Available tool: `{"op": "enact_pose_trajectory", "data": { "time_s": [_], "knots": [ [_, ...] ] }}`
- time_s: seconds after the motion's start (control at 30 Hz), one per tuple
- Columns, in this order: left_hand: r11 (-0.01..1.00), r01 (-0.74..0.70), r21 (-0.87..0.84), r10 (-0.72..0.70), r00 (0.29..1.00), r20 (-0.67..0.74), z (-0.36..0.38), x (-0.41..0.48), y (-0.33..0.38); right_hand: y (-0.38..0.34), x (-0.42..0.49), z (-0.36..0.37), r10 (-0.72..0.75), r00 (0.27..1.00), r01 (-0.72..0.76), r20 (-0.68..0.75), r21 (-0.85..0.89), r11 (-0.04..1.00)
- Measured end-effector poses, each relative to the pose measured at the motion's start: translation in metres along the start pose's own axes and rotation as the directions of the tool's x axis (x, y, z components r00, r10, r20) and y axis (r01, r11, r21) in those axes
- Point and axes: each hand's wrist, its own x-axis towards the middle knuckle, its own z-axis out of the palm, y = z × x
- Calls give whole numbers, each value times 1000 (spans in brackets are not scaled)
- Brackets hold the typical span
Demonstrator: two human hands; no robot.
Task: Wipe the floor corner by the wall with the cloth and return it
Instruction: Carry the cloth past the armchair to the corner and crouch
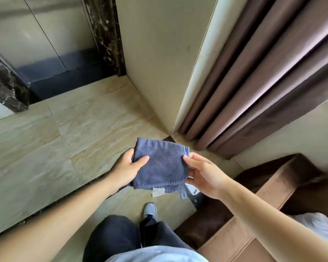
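You hold the folded blue cloth point(160, 164) between both hands above the tiled floor point(45, 148). Your left hand point(128, 166) closes its grip on the cloth's left edge, thumb on top; your right hand point(204, 173) pinches the right edge. A white label and loop hang below. The wall point(159, 63) corner lies just beyond.

— What sort of place is this?
— A lived-in room, a home or hotel: polished beige floor tiles point(36, 133), a cream wall point(159, 63), long mauve curtains point(263, 82).
— Anything else?
— A brown upholstered seat point(263, 201) and dark marble door trim point(106, 35).
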Motion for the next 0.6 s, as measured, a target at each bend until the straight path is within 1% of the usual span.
{"op": "enact_pose_trajectory", "data": {
  "time_s": [0.07,0.23,0.33,0.43,0.5,0.6],
  "knots": [
    [999,30,-36,-31,999,-21,-13,44,14,-25,44,6,-8,998,5,-64,-43,999],
    [986,156,-66,-155,988,25,-32,177,15,-72,184,7,-40,975,0,-217,-181,984],
    [961,257,-99,-253,966,52,-35,257,5,-89,272,2,-53,949,-54,-310,-326,944],
    [928,347,-133,-341,938,67,-39,357,-12,-98,378,-19,-57,925,-142,-375,-482,864],
    [915,367,-170,-362,930,63,-37,448,-40,-94,481,-46,-75,917,-202,-392,-619,759],
    [890,390,-236,-386,920,65,-34,538,-58,-97,576,-70,-110,892,-281,-439,-729,625]
  ]
}}
